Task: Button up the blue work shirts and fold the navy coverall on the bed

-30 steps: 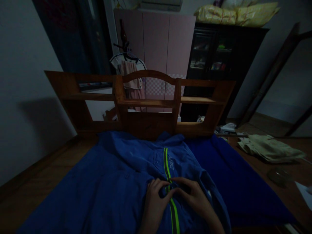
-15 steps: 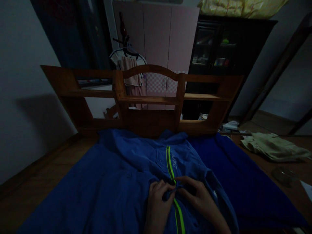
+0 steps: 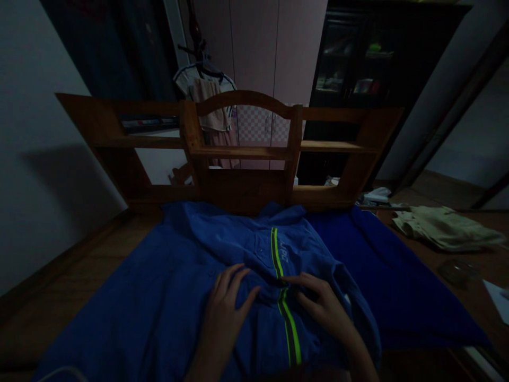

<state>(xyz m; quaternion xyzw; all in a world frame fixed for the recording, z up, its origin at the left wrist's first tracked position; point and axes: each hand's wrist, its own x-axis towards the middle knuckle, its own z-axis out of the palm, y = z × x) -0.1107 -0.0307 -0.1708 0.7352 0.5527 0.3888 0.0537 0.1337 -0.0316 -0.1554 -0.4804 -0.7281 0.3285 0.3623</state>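
A blue shirt (image 3: 191,265) with a neon green stripe (image 3: 287,318) down its front lies spread on a wooden bed platform (image 3: 71,270). My left hand (image 3: 227,303) rests flat on the cloth left of the stripe, fingers stretched and apart. My right hand (image 3: 321,303) lies on the shirt just right of the stripe, its fingers bent and pressing the fabric near the placket. A darker blue cloth (image 3: 389,281) spreads beneath the shirt to the right.
A wooden headboard with shelves (image 3: 242,154) stands behind the shirt. A pale khaki garment (image 3: 445,228) lies at the right, with a small glass dish (image 3: 457,271) and white paper (image 3: 497,300) near it. A pink wardrobe (image 3: 258,48) and dark cabinet (image 3: 358,69) stand behind.
My left hand has let go of the stripe, slid left and opened flat on the cloth. My right hand stays by the stripe. The view has tilted down slightly.
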